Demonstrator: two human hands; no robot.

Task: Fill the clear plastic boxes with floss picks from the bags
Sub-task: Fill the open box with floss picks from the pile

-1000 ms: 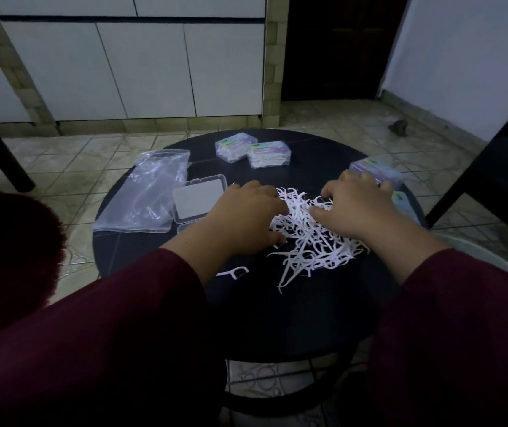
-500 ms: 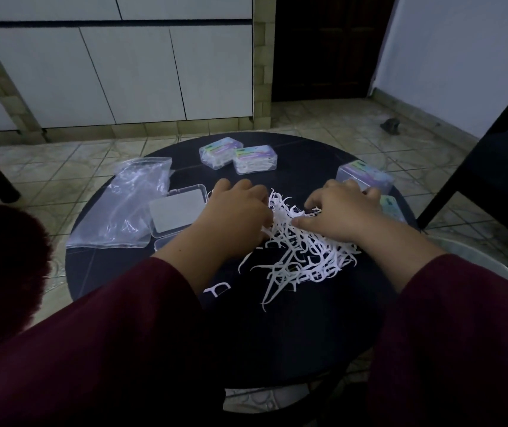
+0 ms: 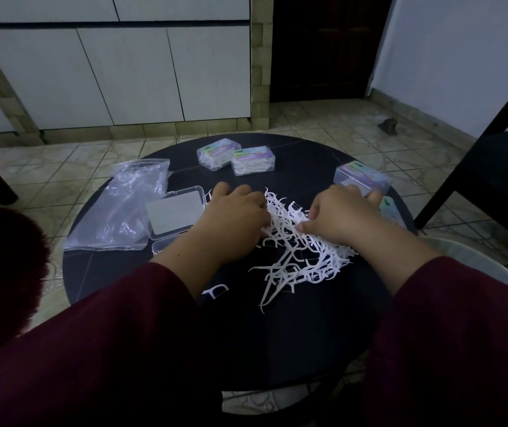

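On the table [image 3: 308, 340], the left hand [image 3: 234, 223] and right hand [image 3: 342, 215], fingers curled, both pinch into the picks [image 3: 298, 251] beside an open box [image 3: 175, 212] and bag [image 3: 126, 204].

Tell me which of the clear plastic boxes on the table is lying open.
The open box just left of the left hand, beside the plastic bag, lid laid back. The two boxes at the far edge and the one beyond the right hand are closed.
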